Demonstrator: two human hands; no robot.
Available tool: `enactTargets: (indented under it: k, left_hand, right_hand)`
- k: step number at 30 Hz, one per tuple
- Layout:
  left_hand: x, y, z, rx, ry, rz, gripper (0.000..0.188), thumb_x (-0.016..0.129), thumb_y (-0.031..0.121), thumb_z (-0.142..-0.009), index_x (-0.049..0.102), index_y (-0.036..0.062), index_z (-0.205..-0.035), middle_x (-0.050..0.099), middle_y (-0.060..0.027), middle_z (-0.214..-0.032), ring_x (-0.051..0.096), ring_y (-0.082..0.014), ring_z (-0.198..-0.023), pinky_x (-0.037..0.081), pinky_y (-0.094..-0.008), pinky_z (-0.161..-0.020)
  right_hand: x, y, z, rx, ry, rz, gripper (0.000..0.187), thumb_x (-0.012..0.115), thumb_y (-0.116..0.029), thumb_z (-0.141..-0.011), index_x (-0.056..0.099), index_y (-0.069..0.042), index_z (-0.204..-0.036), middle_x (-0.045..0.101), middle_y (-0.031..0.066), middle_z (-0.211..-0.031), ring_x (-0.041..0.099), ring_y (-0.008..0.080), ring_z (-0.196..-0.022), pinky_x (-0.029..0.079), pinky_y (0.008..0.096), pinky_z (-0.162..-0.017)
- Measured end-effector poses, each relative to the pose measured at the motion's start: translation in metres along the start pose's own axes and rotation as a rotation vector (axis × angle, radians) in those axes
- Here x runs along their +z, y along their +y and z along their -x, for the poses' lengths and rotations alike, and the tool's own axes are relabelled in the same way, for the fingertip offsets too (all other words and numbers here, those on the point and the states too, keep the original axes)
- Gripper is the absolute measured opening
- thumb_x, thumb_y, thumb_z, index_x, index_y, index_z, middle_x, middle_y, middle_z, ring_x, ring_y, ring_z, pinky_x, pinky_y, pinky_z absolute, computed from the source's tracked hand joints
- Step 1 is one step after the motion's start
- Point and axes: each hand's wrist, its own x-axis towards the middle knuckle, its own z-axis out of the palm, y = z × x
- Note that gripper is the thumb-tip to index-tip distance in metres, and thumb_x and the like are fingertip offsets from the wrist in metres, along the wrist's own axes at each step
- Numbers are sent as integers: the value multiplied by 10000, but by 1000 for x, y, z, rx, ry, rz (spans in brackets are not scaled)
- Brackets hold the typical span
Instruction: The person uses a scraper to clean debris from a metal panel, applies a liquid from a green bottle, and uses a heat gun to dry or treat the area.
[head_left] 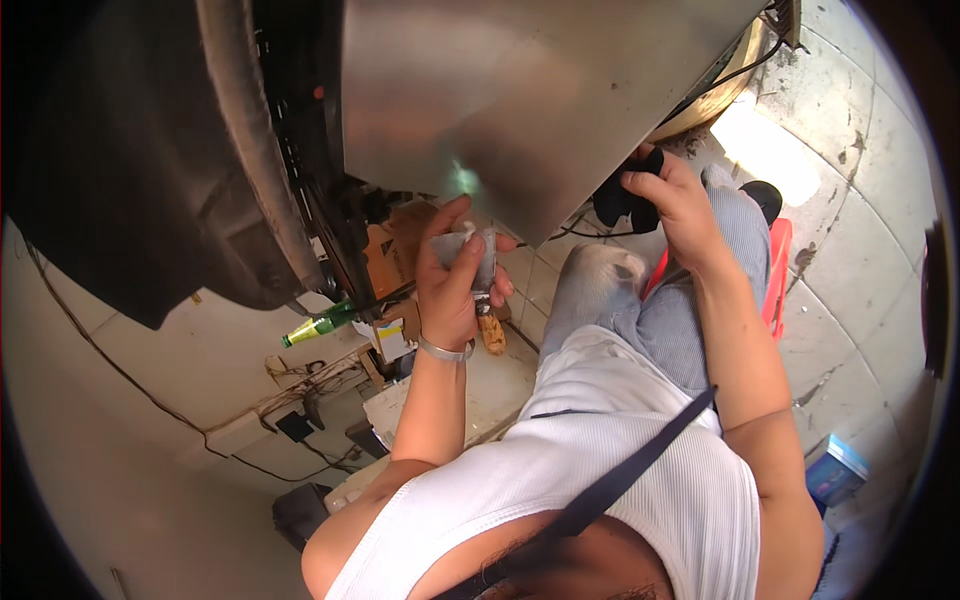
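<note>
My left hand (455, 275) is closed around a putty knife; its grey, smeared blade (487, 262) stands up between the fingers, and its worn wooden handle (491, 333) points down below them. A pale lump, perhaps filler, shows near the thumb. The fingertips are just below the lower edge of a large grey metal panel (480, 100), close to a bright greenish spot of light on it. Beside the panel's lower right corner, my right hand (675, 205) grips a black object (628, 200), its kind partly hidden by the fingers and shadow.
At left hangs a large dark curved part (130, 170). Behind my left hand are a green bottle (322, 325), cardboard and cables (290, 400). A red stool (780, 275) is under me. A blue box (836, 470) stands on the tiled floor (850, 300) at right.
</note>
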Motion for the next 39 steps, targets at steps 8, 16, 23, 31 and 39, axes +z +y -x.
enactTargets:
  k: [8,16,23,31,39]
  left_hand:
    - [-37,-21,14,-47,-148,146,335,581,273,-989,498,-5,-1156,669,-197,-983,629,-171,-587,461,-250,-476]
    - [-22,24,-9,168,58,218,295,526,175,-986,479,52,-1250,640,-146,-1155,678,-240,-793,528,-329,-601]
    - [-51,43,-44,205,-45,687,261,503,207,-1009,504,96,-1245,540,-3,-944,437,-120,-695,400,-280,-612]
    - [-56,52,-75,291,-397,792,322,477,156,-985,503,119,-1304,568,45,-954,455,-60,-630,396,-231,-581]
    - [-45,58,-99,487,-394,599,395,439,180,-1007,475,146,-1399,603,69,-999,452,-50,-606,374,-215,-522]
  right_hand:
    - [-9,7,5,8,41,28,291,582,-130,-899,622,29,-1139,670,28,-982,598,105,-911,445,254,-849]
    - [-10,1,6,-8,24,-37,245,581,-124,-907,616,21,-1102,666,15,-969,596,95,-903,450,251,-837]
    - [-12,-6,7,40,99,-148,269,594,-130,-909,600,24,-1129,655,18,-957,594,93,-879,452,239,-821]
    - [-10,-12,2,64,93,-162,288,586,-146,-895,588,30,-1123,645,21,-942,592,95,-863,450,232,-785]
    - [-14,-14,3,87,65,-150,289,597,-175,-887,582,30,-1091,644,30,-925,591,92,-844,442,220,-749]
